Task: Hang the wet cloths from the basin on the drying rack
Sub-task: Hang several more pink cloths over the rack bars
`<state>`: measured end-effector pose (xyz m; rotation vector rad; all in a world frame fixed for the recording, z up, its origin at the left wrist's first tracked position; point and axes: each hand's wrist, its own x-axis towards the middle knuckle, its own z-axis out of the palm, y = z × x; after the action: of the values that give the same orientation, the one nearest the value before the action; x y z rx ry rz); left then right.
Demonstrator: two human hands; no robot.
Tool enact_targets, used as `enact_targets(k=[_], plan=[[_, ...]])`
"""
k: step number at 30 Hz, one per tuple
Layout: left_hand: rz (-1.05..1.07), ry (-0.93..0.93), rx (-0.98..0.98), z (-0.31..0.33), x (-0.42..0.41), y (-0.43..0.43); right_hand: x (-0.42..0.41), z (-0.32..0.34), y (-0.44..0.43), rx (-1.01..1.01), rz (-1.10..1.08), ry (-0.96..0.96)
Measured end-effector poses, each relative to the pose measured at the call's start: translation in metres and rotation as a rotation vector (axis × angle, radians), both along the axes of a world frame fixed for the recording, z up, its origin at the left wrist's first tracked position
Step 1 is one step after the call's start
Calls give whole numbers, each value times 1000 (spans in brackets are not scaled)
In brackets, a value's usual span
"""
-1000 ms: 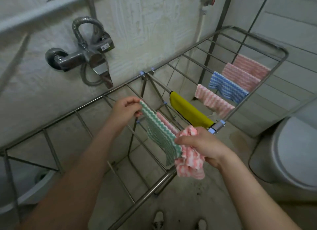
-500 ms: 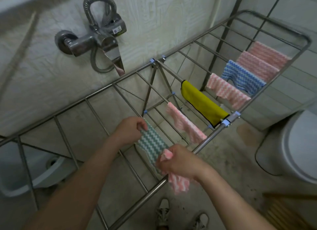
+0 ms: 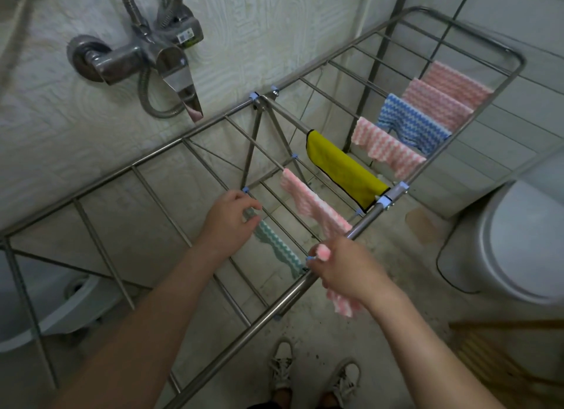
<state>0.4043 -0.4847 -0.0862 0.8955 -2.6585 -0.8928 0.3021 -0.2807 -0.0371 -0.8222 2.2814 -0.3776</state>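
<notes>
Both hands work at the near rail of the drying rack (image 3: pixel 305 283). Left hand (image 3: pixel 230 214): fingers pinched on the far end of the green-and-white cloth (image 3: pixel 276 248), which lies draped along a rung running from that hand to the right hand. Right hand (image 3: pixel 343 266): closed around a bunched pink-and-white cloth (image 3: pixel 343 305); one fold shows above the knuckles, the rest hangs below the wrist, outside the rail. Whether this hand also touches the near end of the green cloth cannot be told; that end is hidden behind the fingers.

Hard to read: the green cloth is motion-blurred near the left hand. The basin (image 3: pixel 61 314), under the left forearm, is seen only in part, cut by the frame edge and crossed by rack bars; its contents are not visible.

Beyond the hands, on successive rungs going away: a pink cloth (image 3: pixel 314 208) just past the right hand, then a yellow cloth (image 3: pixel 345 167), then another pink (image 3: pixel 387 147), a blue-and-white (image 3: pixel 412 123), and two more pink at the far end, the last partly covered by its neighbour.

Room: textured pale wall beyond the left hand carrying a chrome shower mixer (image 3: pixel 146 54) with a coiled hose. Grey floor (image 3: pixel 406 250) with a stain. A toilet (image 3: pixel 518 234), cut off, sits to the right of the right hand. Two white shoes (image 3: pixel 314 375) below the hands.
</notes>
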Motion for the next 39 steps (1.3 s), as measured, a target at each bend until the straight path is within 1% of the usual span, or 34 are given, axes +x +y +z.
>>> enact_targets(k=[4,7,11,15,17,18,19,21,23,24,25,26,27,28,30,32,33,35,37,39], plan=[[-58,-35,-7,-3,1,2,19,-16,-13,99,55,147],[-55,-28,-6,-4,5,-1,24,-22,-18,118,56,283],[-35,-2,-62,-7,7,-2,28,-23,-16,84,37,316],[-38,-9,-85,-9,6,0,32,-24,-17,73,89,383],[-50,-12,-99,-8,7,1,33,-23,-14,46,82,360],[-52,-24,-103,-8,7,0,31,-22,-12,16,45,295],[-49,-40,-97,-7,8,0,28,-20,-8,-29,-24,177],[-26,-53,-55,-1,8,3,19,-12,0,-178,-222,-129],[21,44,32,10,8,14,8,3,11,-340,-403,-367],[60,101,119,17,9,22,3,9,14,-409,-468,-492],[90,149,264,26,10,30,-2,14,16,-474,-530,-614],[71,187,459,37,10,41,-6,20,20,-548,-593,-737],[13,203,668,46,10,52,-9,22,22,-626,-637,-865],[-75,193,835,53,11,62,-11,25,25,-696,-666,-980],[-266,150,1034,63,14,84,-8,30,30,-840,-691,-1148],[-372,156,1186,68,15,101,-4,34,31,-967,-701,-1253],[-379,177,1232,70,15,108,-2,35,32,-1022,-707,-1292],[-313,231,1235,74,17,120,4,40,35,-1075,-707,-1357],[-197,276,1160,79,23,125,6,38,40,-1052,-693,-1392],[-127,273,1010,81,29,130,8,35,44,-994,-663,-1388]])
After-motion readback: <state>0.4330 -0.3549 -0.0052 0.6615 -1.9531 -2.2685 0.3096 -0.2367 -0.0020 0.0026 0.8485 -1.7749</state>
